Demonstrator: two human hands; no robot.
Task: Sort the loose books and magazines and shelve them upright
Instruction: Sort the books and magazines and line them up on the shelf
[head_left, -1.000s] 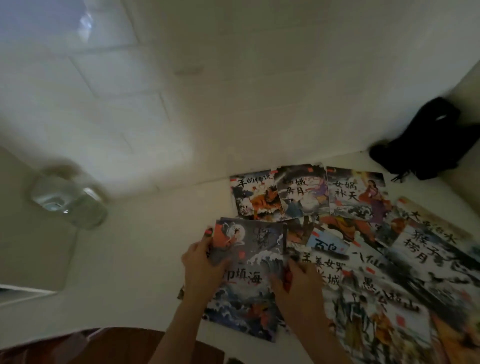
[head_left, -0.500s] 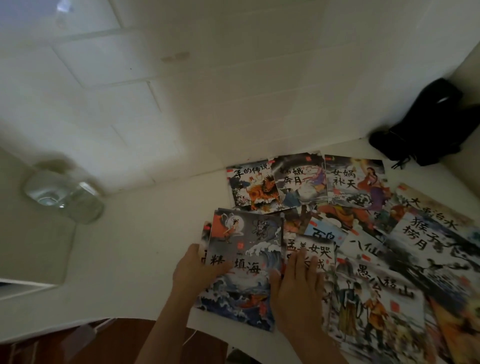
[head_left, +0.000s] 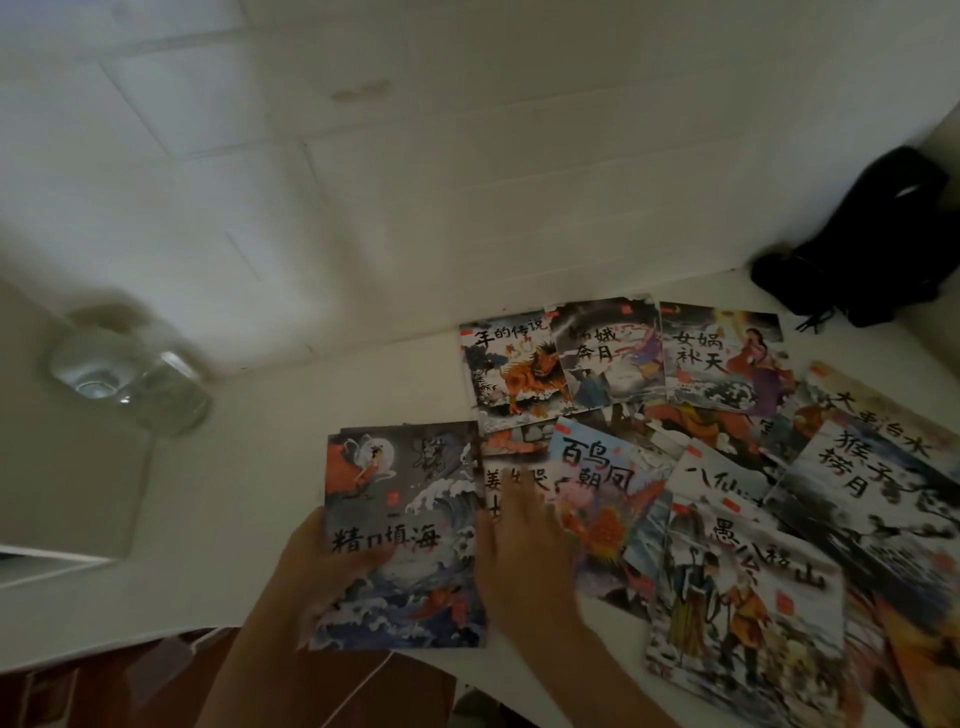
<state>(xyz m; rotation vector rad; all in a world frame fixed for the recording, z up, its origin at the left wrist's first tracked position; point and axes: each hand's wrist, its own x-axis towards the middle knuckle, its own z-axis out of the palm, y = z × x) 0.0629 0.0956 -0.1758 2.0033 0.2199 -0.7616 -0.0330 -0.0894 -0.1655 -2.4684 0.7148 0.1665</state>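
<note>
White tiled wall (head_left: 363, 171) rose behind the pale desk (head_left: 249, 483), where picture books lay fanned flat and overlapping from the middle toward the right edge. At the near edge sat a wave-cover book (head_left: 400, 540), atop at least one more whose edges peeked out above it. The left hand (head_left: 332, 556) gripped its left side, thumb over the cover. The right hand (head_left: 524, 551), fingers straight and blurred, lay flat on the neighbouring book (head_left: 514, 483), pinching nothing.

Gathering seemed to be the step in hand. Done well, it would likely mean sliding each thin book onto the left-hand pile with the spines on one side, squaring the edges against the desk before lifting, since glossy covers probably slip.

About eleven covers could be counted, three in a row along the back; the right end ran out of view, so more may have existed. One glass jar (head_left: 130, 384) stood near the left edge, one black bag (head_left: 872, 244) at the back right corner. No shelf showed.
</note>
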